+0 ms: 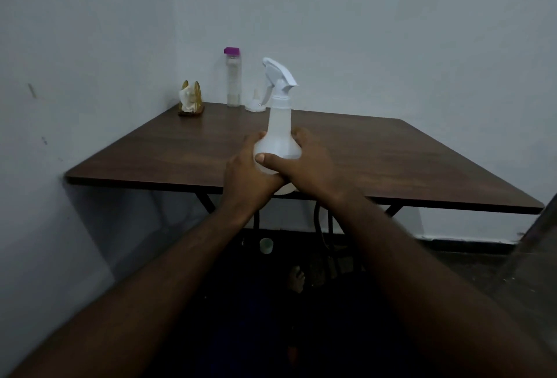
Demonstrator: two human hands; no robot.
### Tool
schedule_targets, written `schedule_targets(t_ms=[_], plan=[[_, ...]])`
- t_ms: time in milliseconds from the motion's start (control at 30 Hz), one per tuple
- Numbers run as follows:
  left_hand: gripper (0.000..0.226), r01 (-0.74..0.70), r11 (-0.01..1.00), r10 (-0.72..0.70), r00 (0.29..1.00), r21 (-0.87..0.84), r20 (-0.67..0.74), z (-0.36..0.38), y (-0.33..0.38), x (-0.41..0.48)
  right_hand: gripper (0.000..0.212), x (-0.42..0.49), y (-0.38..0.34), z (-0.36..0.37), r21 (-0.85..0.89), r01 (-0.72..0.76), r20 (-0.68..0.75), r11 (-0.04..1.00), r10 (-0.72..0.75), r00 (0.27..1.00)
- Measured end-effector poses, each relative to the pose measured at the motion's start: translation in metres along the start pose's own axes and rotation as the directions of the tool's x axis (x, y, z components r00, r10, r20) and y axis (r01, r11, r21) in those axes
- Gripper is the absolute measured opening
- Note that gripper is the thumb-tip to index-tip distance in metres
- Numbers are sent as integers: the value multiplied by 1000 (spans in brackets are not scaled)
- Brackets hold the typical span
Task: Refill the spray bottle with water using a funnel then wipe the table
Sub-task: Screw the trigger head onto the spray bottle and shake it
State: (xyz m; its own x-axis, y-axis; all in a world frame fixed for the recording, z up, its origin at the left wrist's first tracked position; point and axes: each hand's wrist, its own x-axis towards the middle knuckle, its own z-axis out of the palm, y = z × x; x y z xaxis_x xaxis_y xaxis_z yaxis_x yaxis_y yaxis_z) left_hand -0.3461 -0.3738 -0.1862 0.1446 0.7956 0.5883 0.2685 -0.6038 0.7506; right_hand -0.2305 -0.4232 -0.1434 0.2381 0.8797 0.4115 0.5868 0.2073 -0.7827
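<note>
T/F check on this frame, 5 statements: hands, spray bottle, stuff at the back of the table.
1. Both hands hold the spray bottle by its wide lower body. True: left hand and right hand wrap it from either side.
2. The trigger head is off the bottle. False: the white trigger head is still on its neck.
3. A clear bottle with a purple cap stands near the back edge of the table. True.
4. The funnel sits in the spray bottle's neck. False: the small white funnel stands upside down on the table at the back.
5. The napkin holder lies at the table's near right corner. False: the napkin holder is at the far left corner.
</note>
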Motion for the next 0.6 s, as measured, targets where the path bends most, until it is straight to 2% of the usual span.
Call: schedule_targets(t_ms=[133,233,333,433,500,600], plan=[[82,32,998,-33,999,47,14,5,-7,6,63,6,10,6,21,0,16,1000,0,1000],[83,54,997,-58,996,57,64,5,-13,12,59,12,15,6,-28,-11,50,1000,12,999],[96,89,995,-95,973,37,209,-3,-19,19,59,20,23,7,-18,-41,102,999,43,994],[106,174,983,-135,906,-63,402,-17,-28,27,70,27,28,7,-37,-64,109,997,67,992],[97,231,965,-143,863,-126,485,-26,-33,32,79,32,31,2,-52,-90,158,995,97,983],[85,229,960,-107,833,-162,543,-31,-34,40,96,39,37,-9,47,-129,311,991,108,944]])
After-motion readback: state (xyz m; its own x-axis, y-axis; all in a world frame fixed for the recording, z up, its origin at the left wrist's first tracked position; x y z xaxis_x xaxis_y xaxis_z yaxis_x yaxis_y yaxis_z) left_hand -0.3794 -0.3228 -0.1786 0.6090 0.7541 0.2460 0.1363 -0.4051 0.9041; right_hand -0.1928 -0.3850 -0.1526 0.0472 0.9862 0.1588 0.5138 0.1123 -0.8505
